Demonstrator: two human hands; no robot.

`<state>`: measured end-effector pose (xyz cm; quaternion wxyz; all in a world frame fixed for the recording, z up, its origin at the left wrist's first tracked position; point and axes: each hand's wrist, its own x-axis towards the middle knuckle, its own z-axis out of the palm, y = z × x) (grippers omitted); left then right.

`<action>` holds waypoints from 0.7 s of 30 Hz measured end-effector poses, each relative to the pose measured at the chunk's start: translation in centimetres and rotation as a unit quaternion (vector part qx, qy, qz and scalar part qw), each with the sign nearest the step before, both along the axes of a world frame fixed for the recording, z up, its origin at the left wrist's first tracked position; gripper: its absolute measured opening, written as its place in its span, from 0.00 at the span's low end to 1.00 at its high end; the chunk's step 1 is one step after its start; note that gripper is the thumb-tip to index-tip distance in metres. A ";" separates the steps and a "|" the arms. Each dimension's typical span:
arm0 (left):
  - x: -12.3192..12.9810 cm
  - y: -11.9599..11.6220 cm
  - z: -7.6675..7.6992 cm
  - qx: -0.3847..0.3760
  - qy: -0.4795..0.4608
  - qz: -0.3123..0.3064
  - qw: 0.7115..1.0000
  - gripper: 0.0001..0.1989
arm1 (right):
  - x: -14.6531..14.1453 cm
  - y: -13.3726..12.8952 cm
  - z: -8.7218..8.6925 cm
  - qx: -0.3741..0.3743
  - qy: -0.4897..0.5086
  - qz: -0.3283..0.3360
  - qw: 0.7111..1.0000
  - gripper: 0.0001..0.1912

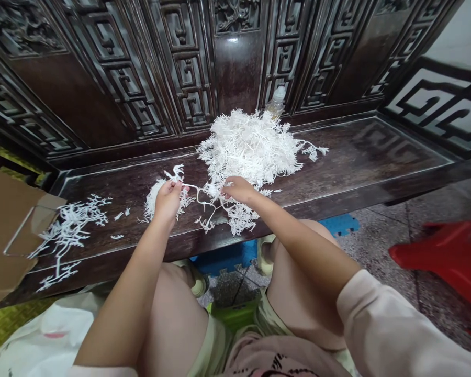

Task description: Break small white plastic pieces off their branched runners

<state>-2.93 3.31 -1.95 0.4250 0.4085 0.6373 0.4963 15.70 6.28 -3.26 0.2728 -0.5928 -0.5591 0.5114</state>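
Note:
My left hand [168,199] pinches a white branching sprig, part of an artificial plant stem [196,191]. Its bare stem runs right toward my right hand [237,189], whose fingers are closed at a leafy white tuft by the front of the big pile; what exactly they grip is partly hidden. The large pile of white artificial sprigs [249,144] lies on the dark wooden bench [349,152] just beyond my right hand. Behind my left hand sits a smaller heap of white leafy pieces [154,201]. Thin bare white stems [76,222] lie loose at the left.
A clear bottle with a white cap [277,102] stands behind the pile. At the left end is a cardboard box [13,225]. The carved backrest [237,68] rises behind the bench. A red plastic stool [447,251] stands at right, with blue foam mats [225,259] below.

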 end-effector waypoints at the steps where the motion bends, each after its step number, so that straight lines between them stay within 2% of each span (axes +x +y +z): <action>1: -0.4 0.2 -0.3 0.002 0.004 0.022 1.000 0.07 | 0.0 -0.1 0.2 0.004 0.020 -0.016 1.000 0.16; 4: -1.6 1.0 -1.3 0.000 0.027 0.066 0.997 0.06 | 0.0 0.0 0.8 0.020 0.071 -0.045 0.996 0.16; 8: -2.3 1.7 -2.2 -0.026 0.032 0.094 0.995 0.06 | 0.1 0.0 0.8 0.044 0.076 0.020 0.996 0.04; 11: -1.9 1.3 -2.1 -0.015 0.102 0.143 0.984 0.09 | 0.0 -0.1 0.6 0.064 0.089 0.061 0.992 0.11; 13: -1.4 0.6 -1.4 0.051 0.218 0.201 0.954 0.18 | -0.1 -0.2 0.4 0.070 0.097 0.057 0.991 0.11; 15: -0.6 -0.2 -0.4 0.146 0.332 0.210 0.908 0.22 | -0.1 -0.1 0.3 0.077 0.089 0.050 0.992 0.11; 16: -0.2 -0.6 0.1 0.185 0.372 0.177 0.892 0.20 | 0.0 -0.1 0.3 0.081 0.085 0.051 0.992 0.11; 18: 0.8 -1.2 0.7 0.216 0.420 0.039 0.881 0.13 | 0.0 0.0 0.4 0.089 0.084 0.053 0.991 0.11; 20: 1.8 -1.5 0.8 0.198 0.445 -0.105 0.867 0.09 | 0.0 0.0 0.6 0.088 0.087 0.055 0.991 0.10; 21: 2.2 -1.5 0.6 0.184 0.453 -0.154 0.859 0.09 | 0.0 0.0 0.8 0.085 0.091 0.054 0.991 0.10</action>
